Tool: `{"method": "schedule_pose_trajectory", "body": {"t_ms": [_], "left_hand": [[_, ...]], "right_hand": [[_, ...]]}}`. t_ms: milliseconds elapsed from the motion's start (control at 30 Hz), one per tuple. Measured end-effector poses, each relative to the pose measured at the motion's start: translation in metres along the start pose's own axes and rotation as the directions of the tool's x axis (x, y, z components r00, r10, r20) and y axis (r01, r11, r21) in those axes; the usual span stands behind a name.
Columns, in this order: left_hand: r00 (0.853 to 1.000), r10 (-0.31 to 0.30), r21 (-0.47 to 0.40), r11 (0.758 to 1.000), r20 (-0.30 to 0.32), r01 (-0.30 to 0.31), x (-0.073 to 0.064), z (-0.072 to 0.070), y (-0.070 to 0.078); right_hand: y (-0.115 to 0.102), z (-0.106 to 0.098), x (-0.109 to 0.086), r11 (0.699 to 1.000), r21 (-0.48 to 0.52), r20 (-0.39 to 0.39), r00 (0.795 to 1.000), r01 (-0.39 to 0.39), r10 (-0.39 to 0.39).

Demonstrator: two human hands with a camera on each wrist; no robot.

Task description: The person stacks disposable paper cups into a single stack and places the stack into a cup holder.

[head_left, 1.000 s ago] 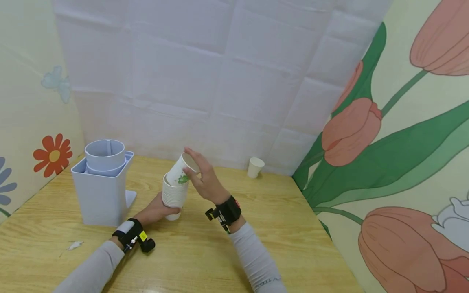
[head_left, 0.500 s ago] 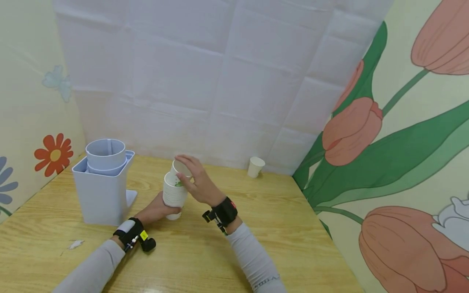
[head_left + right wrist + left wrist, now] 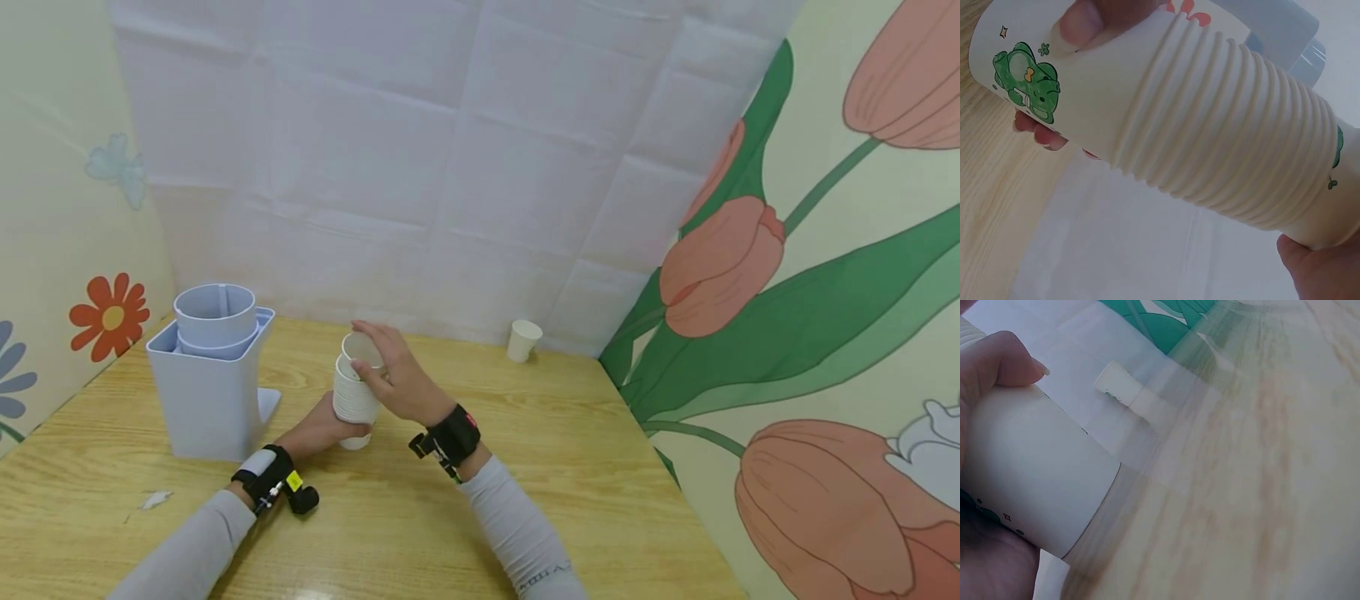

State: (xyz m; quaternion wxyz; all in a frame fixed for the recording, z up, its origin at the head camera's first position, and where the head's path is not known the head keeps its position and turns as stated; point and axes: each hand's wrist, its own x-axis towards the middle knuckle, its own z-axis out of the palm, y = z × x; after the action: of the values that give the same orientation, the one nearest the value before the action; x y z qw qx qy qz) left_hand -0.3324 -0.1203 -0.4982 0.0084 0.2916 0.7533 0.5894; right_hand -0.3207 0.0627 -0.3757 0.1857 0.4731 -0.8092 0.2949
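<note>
My left hand (image 3: 322, 429) grips a tall stack of white paper cups (image 3: 352, 396) near its lower end, above the table. In the left wrist view its thumb (image 3: 1000, 359) bends over the smooth side of the lowest cup (image 3: 1041, 462). With thumb and fingers my right hand (image 3: 401, 375) holds the top paper cup (image 3: 363, 348), whose base sits inside the stack's mouth. Several ribbed rims (image 3: 1229, 131) line up in the right wrist view, and a green bear print (image 3: 1027, 81) shows on the lowest cup.
A pale blue box (image 3: 202, 404) holding a round tube (image 3: 217, 308) stands on the table at the left. One more paper cup (image 3: 522, 342) is upright near the back wall. A white scrap (image 3: 155, 499) lies at the front left of the wooden table (image 3: 420, 517).
My right hand has moved down and left, and the top cup has slid deeper into the stack, straightening in line with it. The left hand stays in place around the stack.
</note>
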Motion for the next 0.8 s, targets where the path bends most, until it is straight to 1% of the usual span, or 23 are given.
{"method": "schedule_pose_trajectory", "body": {"t_ms": [133, 200, 267, 367, 433, 467, 667, 800], "left_hand": [[1.000, -0.007, 0.011, 1.000, 0.003, 0.007, 0.0012, -0.0004, 0.0016], [1.000, -0.009, 0.012, 1.000, -0.001, 0.009, 0.0018, -0.0002, 0.0024], [1.000, -0.005, 0.013, 1.000, -0.004, 0.005, 0.0020, -0.0002, 0.0030], [1.000, 0.006, 0.018, 1.000, -0.007, -0.006, 0.0026, -0.0007, 0.0038], [1.000, 0.015, 0.023, 1.000, -0.005, -0.015, 0.0030, -0.0013, 0.0042], [1.000, 0.016, 0.025, 1.000, -0.006, -0.016, 0.0032, -0.0015, 0.0044], [1.000, 0.008, 0.013, 1.000, -0.016, -0.008, 0.0019, -0.0006, 0.0040], [1.000, 0.001, 0.010, 1.000, -0.024, -0.001, -0.0009, 0.0004, 0.0024]], "right_hand": [[-0.0018, 0.0009, 0.0005, 1.000, 0.002, -0.005, 1.000, -0.010, 0.010], [-0.0019, 0.0018, 0.0006, 1.000, 0.002, 0.012, 1.000, -0.025, 0.025], [-0.0012, 0.0035, 0.0005, 0.999, -0.017, 0.064, 0.997, -0.049, 0.050], [-0.0011, 0.0059, 0.0007, 0.995, -0.048, 0.149, 0.984, -0.089, 0.096], [-0.0016, 0.0068, 0.0008, 0.992, -0.062, 0.183, 0.976, -0.107, 0.117], [-0.0019, 0.0069, 0.0010, 0.992, -0.061, 0.187, 0.975, -0.114, 0.123], [-0.0025, 0.0075, 0.0007, 0.991, -0.009, 0.192, 0.972, -0.136, 0.135], [-0.0023, 0.0079, -0.0001, 0.982, 0.080, 0.202, 0.968, -0.169, 0.150]]}}
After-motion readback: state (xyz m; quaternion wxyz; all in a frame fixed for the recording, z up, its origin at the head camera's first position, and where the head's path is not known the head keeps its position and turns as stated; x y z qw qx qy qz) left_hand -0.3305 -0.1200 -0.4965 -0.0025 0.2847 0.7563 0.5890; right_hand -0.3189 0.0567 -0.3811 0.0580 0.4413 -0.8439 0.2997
